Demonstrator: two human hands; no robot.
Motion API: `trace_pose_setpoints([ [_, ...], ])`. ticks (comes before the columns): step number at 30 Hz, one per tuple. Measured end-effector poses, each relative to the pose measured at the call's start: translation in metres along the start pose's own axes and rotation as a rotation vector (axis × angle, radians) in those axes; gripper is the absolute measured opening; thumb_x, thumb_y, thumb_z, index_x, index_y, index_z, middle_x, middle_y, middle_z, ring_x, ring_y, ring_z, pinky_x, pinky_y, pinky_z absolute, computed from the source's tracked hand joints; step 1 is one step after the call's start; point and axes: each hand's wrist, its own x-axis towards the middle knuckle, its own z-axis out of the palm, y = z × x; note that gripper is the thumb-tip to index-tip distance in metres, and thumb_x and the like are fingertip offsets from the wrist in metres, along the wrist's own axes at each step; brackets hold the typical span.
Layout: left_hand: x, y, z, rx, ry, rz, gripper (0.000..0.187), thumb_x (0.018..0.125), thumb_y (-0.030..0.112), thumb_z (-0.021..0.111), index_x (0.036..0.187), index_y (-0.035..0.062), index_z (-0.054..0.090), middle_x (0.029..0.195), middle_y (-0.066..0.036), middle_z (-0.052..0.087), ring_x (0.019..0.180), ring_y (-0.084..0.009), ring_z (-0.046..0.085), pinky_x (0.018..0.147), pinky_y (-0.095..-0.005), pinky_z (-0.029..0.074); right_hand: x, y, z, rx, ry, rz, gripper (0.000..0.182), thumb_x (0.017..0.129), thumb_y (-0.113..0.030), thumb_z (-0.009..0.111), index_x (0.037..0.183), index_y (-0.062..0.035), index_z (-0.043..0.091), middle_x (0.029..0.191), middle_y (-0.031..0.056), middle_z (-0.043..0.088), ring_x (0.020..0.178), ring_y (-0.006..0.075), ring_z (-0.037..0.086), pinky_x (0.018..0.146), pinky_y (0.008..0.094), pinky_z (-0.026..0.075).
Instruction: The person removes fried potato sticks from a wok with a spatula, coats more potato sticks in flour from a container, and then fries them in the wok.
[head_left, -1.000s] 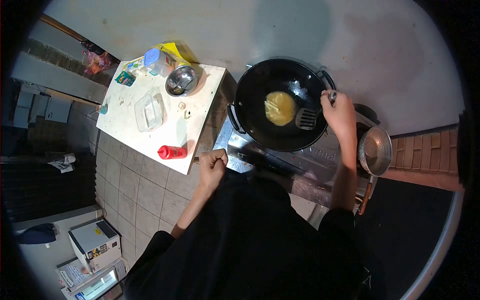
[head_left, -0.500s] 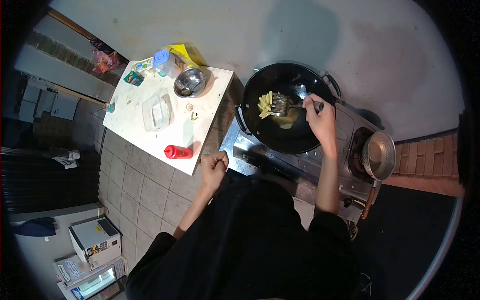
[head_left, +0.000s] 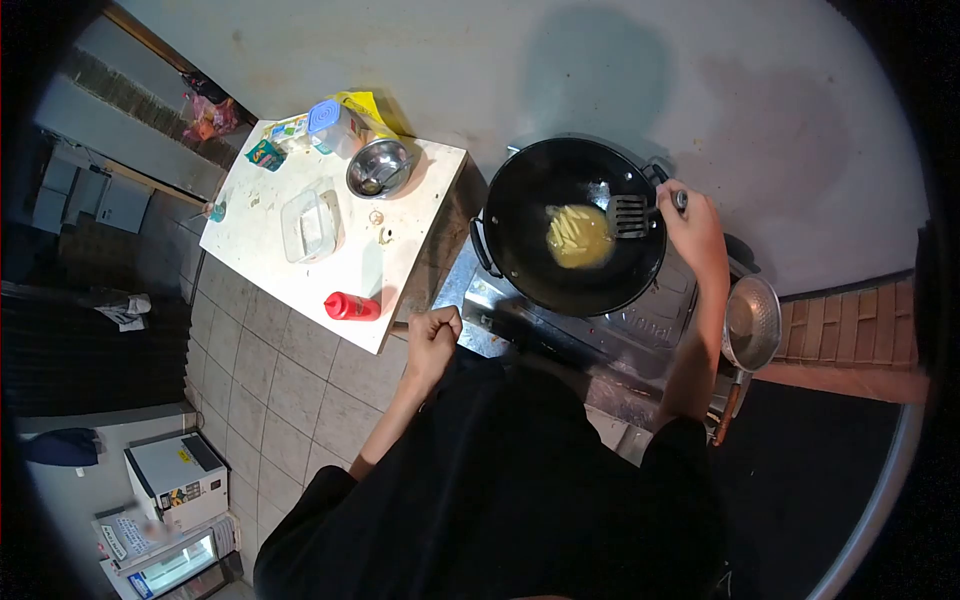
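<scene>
My right hand (head_left: 693,222) is wrapped round the handle of a slotted spatula (head_left: 629,216) at the right rim of a black wok (head_left: 530,275). The spatula's slotted head hangs over the wok's right side with nothing lying on it. Pale potato strips (head_left: 567,230) sit together in a shallow pool of yellowish oil (head_left: 597,248) at the wok's bottom, left of the spatula. Away from the wok, my left hand (head_left: 433,340) is closed in a fist by my body, near the table's corner. Nothing sticks out of it.
The wok stands on a metal stove (head_left: 640,335). A dented metal pan (head_left: 752,320) with a wooden handle is at the right. On the white table (head_left: 270,215) are a steel bowl (head_left: 380,168), a clear plastic container (head_left: 308,225), a red squeeze bottle (head_left: 352,306) and a blue-lidded tub (head_left: 335,125).
My right hand has drawn the spatula right, toward the wok's rim. The potato strips that were on its head now lie in the oil. My left fist has barely moved.
</scene>
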Motion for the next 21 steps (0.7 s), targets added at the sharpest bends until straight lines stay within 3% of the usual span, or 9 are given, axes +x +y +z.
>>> trace_pose_setpoints([
  [2, 0.0, 0.002, 0.0, -0.013, -0.019, -0.043, 0.015, 0.064, -0.009, 0.033, 0.057, -0.0005, 0.043, 0.053, -0.003, 0.04, 0.053, -0.0098, 0.039, 0.05, -0.0293, 0.027, 0.01, 0.017, 0.005, 0.007, -0.024, -0.023, 0.028, 0.097, -0.024, 0.056, 0.084, 0.0007, 0.057, 0.062, 0.0168, 0.046, 0.053, 0.0267, 0.046, 0.056, 0.0396, 0.038],
  [4, 0.001, 0.003, 0.001, -0.017, 0.002, -0.025, 0.014, 0.065, -0.008, 0.035, 0.058, -0.001, 0.044, 0.051, -0.005, 0.04, 0.05, -0.011, 0.04, 0.049, -0.0302, 0.028, 0.02, 0.041, 0.024, 0.017, -0.052, -0.045, 0.027, 0.097, -0.022, 0.055, 0.082, 0.0009, 0.056, 0.061, 0.0135, 0.047, 0.052, 0.0223, 0.046, 0.056, 0.0386, 0.038],
  [6, 0.0, 0.002, 0.001, -0.018, 0.026, -0.006, 0.013, 0.066, -0.008, 0.037, 0.058, -0.0015, 0.046, 0.05, -0.007, 0.041, 0.048, -0.0122, 0.042, 0.047, -0.0312, 0.03, 0.027, 0.058, 0.049, 0.336, -0.098, -0.084, 0.026, 0.097, -0.019, 0.054, 0.078, -0.0008, 0.056, 0.059, 0.0039, 0.047, 0.052, 0.0126, 0.046, 0.054, 0.0337, 0.038],
  [10, -0.001, -0.001, -0.001, -0.004, 0.022, -0.011, 0.013, 0.066, -0.008, 0.036, 0.059, -0.0018, 0.046, 0.05, -0.007, 0.042, 0.048, -0.0122, 0.042, 0.048, -0.0316, 0.03, 0.02, 0.045, 0.078, 0.474, -0.161, -0.012, 0.025, 0.097, -0.016, 0.053, 0.076, -0.0046, 0.058, 0.057, -0.0027, 0.047, 0.051, 0.0052, 0.046, 0.051, 0.0253, 0.035],
  [13, -0.002, -0.004, -0.004, -0.009, 0.022, -0.016, 0.013, 0.066, -0.008, 0.037, 0.058, -0.0018, 0.046, 0.05, -0.007, 0.042, 0.048, -0.0119, 0.042, 0.047, -0.0317, 0.03, 0.007, 0.014, 0.082, 0.407, -0.11, -0.089, 0.026, 0.098, -0.019, 0.055, 0.08, -0.0003, 0.06, 0.056, 0.0034, 0.045, 0.053, 0.0071, 0.04, 0.052, 0.0282, 0.034],
  [14, 0.0, -0.005, -0.005, -0.015, 0.018, -0.019, 0.014, 0.066, -0.008, 0.037, 0.058, -0.0018, 0.046, 0.05, -0.007, 0.042, 0.048, -0.0117, 0.042, 0.047, -0.0316, 0.03, 0.001, -0.006, 0.075, 0.398, -0.107, -0.097, 0.023, 0.096, -0.018, 0.056, 0.085, 0.0018, 0.06, 0.057, 0.009, 0.043, 0.055, 0.0081, 0.039, 0.052, 0.0319, 0.034],
  [17, 0.0, -0.005, -0.005, 0.003, 0.011, -0.028, 0.014, 0.066, -0.008, 0.036, 0.058, -0.0018, 0.047, 0.05, -0.007, 0.042, 0.048, -0.0115, 0.042, 0.047, -0.0313, 0.031, -0.007, -0.037, 0.058, 0.239, -0.119, -0.122, 0.024, 0.095, -0.021, 0.059, 0.089, 0.0022, 0.062, 0.059, 0.0186, 0.045, 0.05, 0.0216, 0.04, 0.053, 0.0353, 0.037],
  [21, 0.002, -0.003, -0.004, 0.0, 0.001, -0.018, 0.015, 0.066, -0.008, 0.036, 0.058, -0.0018, 0.047, 0.049, -0.007, 0.042, 0.048, -0.0115, 0.042, 0.047, -0.0309, 0.031, -0.007, -0.048, 0.036, 0.168, -0.092, -0.15, 0.025, 0.095, -0.022, 0.06, 0.088, 0.0016, 0.063, 0.06, 0.0201, 0.047, 0.05, 0.027, 0.04, 0.054, 0.0364, 0.038],
])
